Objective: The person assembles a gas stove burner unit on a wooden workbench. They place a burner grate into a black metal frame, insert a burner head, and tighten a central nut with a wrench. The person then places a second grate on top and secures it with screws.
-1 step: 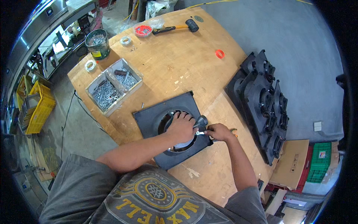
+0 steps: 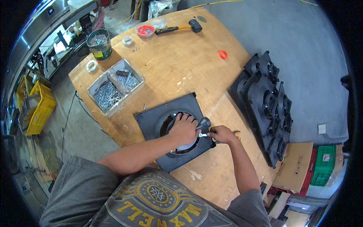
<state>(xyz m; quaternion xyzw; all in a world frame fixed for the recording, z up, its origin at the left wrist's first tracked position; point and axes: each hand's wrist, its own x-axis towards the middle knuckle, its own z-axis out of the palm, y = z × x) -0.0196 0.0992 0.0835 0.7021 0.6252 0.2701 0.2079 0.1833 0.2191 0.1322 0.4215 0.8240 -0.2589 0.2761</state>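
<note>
A black square plate with a round opening lies on the wooden table in front of me. My left hand rests over its round centre part, fingers bent around it. At the plate's right side sits a dark rounded fitting. Just below that fitting, my right hand pinches a small silver wrench, whose ring end meets the plate near my left thumb. Part of the wrench is hidden by my fingers. Beside the right hand, a tool with orange on it is partly covered.
A divided box of bolts and screws stands left on the table. Farther back are a bucket, tape rolls, a red-filled tub and a mallet. Stacked black plates lean at the right.
</note>
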